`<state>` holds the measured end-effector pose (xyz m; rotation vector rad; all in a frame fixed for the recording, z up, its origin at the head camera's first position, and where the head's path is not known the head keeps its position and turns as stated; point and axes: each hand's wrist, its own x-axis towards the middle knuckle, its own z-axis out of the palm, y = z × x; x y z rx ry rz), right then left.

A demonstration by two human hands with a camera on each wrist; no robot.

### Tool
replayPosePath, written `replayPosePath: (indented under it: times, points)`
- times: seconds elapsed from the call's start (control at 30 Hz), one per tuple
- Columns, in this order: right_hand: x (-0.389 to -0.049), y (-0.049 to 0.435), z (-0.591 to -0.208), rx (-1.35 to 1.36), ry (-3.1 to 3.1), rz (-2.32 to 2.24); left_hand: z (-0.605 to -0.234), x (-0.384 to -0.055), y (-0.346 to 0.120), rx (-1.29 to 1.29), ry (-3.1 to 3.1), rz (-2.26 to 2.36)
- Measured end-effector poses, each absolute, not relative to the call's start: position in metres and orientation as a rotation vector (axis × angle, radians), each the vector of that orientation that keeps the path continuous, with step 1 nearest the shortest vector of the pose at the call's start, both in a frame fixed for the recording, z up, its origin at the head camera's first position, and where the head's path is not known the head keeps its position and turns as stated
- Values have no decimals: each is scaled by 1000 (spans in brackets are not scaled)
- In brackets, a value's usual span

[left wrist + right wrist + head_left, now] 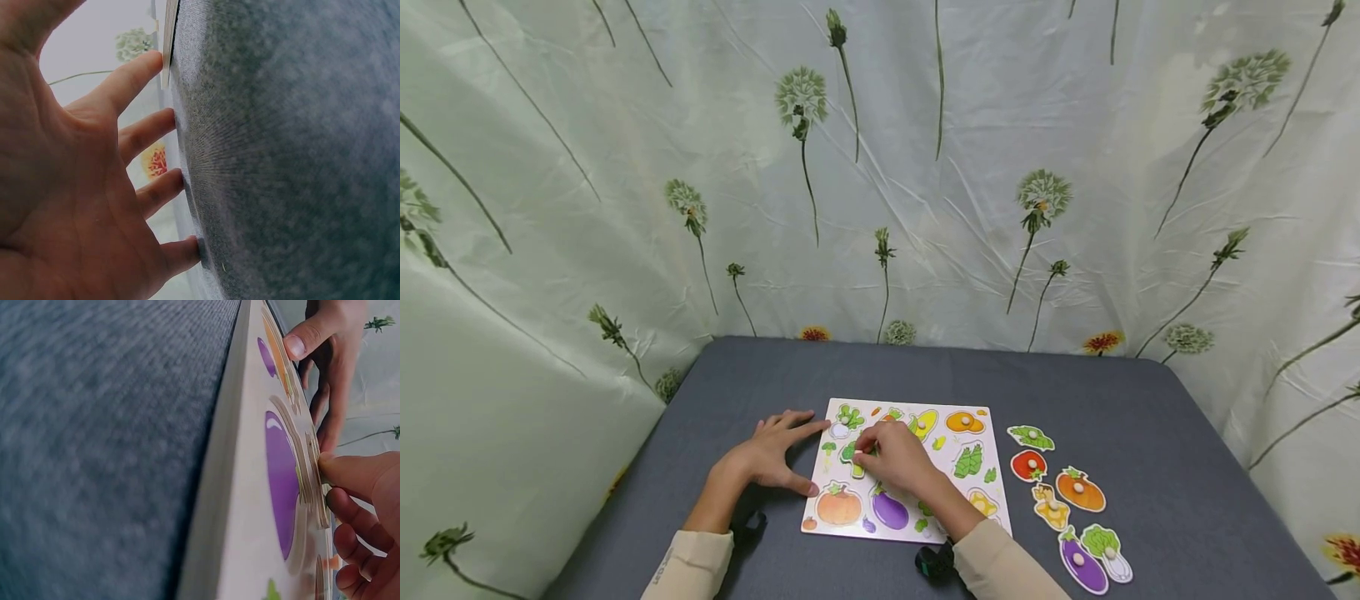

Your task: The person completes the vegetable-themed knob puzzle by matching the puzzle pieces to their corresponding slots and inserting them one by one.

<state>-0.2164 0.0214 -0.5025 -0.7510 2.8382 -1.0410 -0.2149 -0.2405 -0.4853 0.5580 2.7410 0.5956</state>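
Note:
My right hand (895, 454) pinches a broccoli puzzle piece (857, 471) over the left part of the white vegetable puzzle board (936, 463). In the right wrist view, thumb and fingertips of that hand (369, 506) meet at the thin wooden piece (322, 515), beyond the purple eggplant picture (281, 487). My left hand (767, 454) has its fingers spread at the board's left side, thumb on its edge. One fingertip touches the board's edge (169, 44) in the left wrist view, while other fingers rest on the cloth.
Right of the board lie loose knobbed pieces: a green pod (1030, 437), a tomato (1027, 466), a pumpkin (1090, 496), a yellow piece (1051, 510), an eggplant (1086, 571) and a bok choy (1117, 567). A grey cloth (760, 375) covers the table; a floral curtain (940, 208) hangs behind.

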Motion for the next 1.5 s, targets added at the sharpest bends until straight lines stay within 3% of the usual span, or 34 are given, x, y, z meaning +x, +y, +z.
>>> replayPosePath:
  times: [0.83, 1.5]
  points:
    - [-214, 25, -501, -795, 2831, -1058, -484, -218, -237, 558, 2738, 591]
    - [-209, 84, -483, -690, 2939, -1138, -486, -218, -242, 570, 2733, 604]
